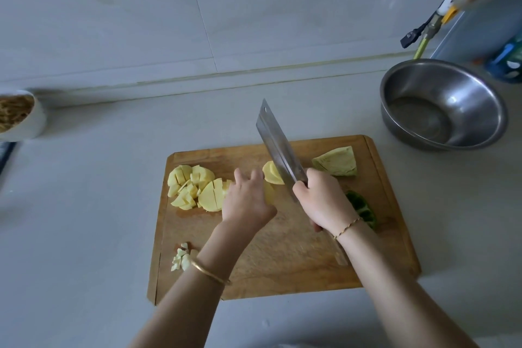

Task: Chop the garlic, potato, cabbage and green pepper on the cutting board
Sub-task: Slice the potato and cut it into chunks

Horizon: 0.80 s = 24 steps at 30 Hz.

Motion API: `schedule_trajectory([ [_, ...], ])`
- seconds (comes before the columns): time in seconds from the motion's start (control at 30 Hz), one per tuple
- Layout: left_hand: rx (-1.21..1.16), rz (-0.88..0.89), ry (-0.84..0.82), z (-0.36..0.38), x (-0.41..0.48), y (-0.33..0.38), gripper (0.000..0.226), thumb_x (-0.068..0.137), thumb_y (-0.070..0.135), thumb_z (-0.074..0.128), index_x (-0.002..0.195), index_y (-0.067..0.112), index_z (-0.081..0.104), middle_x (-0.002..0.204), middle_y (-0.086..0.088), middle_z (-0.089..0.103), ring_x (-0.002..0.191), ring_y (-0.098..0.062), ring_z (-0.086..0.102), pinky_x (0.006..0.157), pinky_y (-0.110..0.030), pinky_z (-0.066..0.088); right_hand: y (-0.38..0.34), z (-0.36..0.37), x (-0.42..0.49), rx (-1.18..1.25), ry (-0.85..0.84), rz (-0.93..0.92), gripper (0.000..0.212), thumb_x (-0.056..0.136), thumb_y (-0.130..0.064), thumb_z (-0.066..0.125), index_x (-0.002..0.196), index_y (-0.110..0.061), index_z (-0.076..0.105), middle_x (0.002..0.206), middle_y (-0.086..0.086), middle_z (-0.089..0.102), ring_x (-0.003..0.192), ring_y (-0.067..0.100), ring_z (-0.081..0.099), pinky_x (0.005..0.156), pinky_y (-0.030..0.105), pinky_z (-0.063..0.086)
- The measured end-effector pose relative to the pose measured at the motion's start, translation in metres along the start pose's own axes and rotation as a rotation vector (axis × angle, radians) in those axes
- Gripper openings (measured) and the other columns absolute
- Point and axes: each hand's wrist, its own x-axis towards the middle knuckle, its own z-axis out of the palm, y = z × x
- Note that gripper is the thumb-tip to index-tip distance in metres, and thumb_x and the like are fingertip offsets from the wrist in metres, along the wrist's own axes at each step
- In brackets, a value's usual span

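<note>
A wooden cutting board [282,263] lies on the counter. My right hand [324,198] grips the handle of a cleaver [278,147], whose blade rests against a yellow potato piece [272,174]. My left hand [248,198] holds that potato with curled fingers. Cut potato chunks [192,186] are piled at the board's left. A cabbage wedge [337,162] sits at the back right. The green pepper [363,209] lies partly hidden behind my right wrist. Chopped garlic [182,258] sits at the board's near left edge.
A steel bowl [443,104] stands on the counter at the back right, with a gas valve and hose [423,31] above it. A white bowl of food [19,116] is at the far left. A tiled wall rises behind the counter.
</note>
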Motion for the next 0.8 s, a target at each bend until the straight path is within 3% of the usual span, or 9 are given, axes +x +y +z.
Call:
schedule_trajectory([
  [0.13, -0.001, -0.053, 0.013, 0.017, -0.018, -0.002, 0.053, 0.081, 0.024, 0.068, 0.123, 0.018, 0.037, 0.122, -0.007, 0.033, 0.106, -0.029, 0.048, 0.074, -0.034, 0.048, 0.001, 0.013, -0.007, -0.066, -0.045, -0.008, 0.024, 0.095, -0.019, 0.038, 0.085, -0.002, 0.051, 0.065, 0.005, 0.049, 0.045, 0.021, 0.048, 0.049, 0.033, 0.047],
  [0.3, -0.167, -0.044, 0.007, 0.019, -0.027, -0.011, 0.077, 0.081, 0.022, 0.074, 0.140, 0.011, 0.026, 0.139, -0.012, 0.030, 0.123, -0.030, 0.042, 0.097, -0.038, 0.043, 0.004, 0.019, -0.010, -0.094, -0.041, -0.019, 0.026, 0.095, -0.018, 0.038, 0.085, 0.001, 0.051, 0.064, 0.006, 0.047, 0.046, 0.021, 0.045, 0.047, 0.032, 0.041],
  [0.4, -0.234, -0.041, 0.064, 0.019, -0.030, -0.016, 0.066, 0.083, 0.017, 0.072, 0.136, 0.007, 0.034, 0.136, -0.010, 0.037, 0.116, -0.025, 0.047, 0.090, -0.031, 0.043, 0.005, 0.021, -0.010, -0.128, -0.036, -0.032, 0.025, 0.095, -0.018, 0.038, 0.087, 0.000, 0.053, 0.064, 0.005, 0.049, 0.046, 0.020, 0.047, 0.049, 0.033, 0.045],
  [0.6, -0.273, -0.022, 0.176, 0.024, -0.028, -0.016, 0.054, 0.084, 0.022, 0.071, 0.128, 0.008, 0.044, 0.127, -0.008, 0.048, 0.106, -0.022, 0.053, 0.084, -0.030, 0.046, 0.006, 0.026, -0.009, -0.180, -0.035, -0.045, 0.024, 0.096, -0.018, 0.038, 0.083, -0.005, 0.053, 0.065, 0.002, 0.052, 0.051, 0.020, 0.052, 0.053, 0.035, 0.051],
  [0.8, -0.292, 0.031, 0.169, 0.030, -0.024, -0.022, 0.062, 0.081, 0.019, 0.074, 0.134, 0.007, 0.043, 0.137, -0.007, 0.044, 0.115, -0.021, 0.051, 0.091, -0.026, 0.043, 0.000, 0.028, -0.005, -0.211, -0.027, -0.061, 0.023, 0.094, -0.016, 0.039, 0.080, -0.003, 0.051, 0.065, 0.005, 0.052, 0.051, 0.023, 0.051, 0.053, 0.038, 0.051],
])
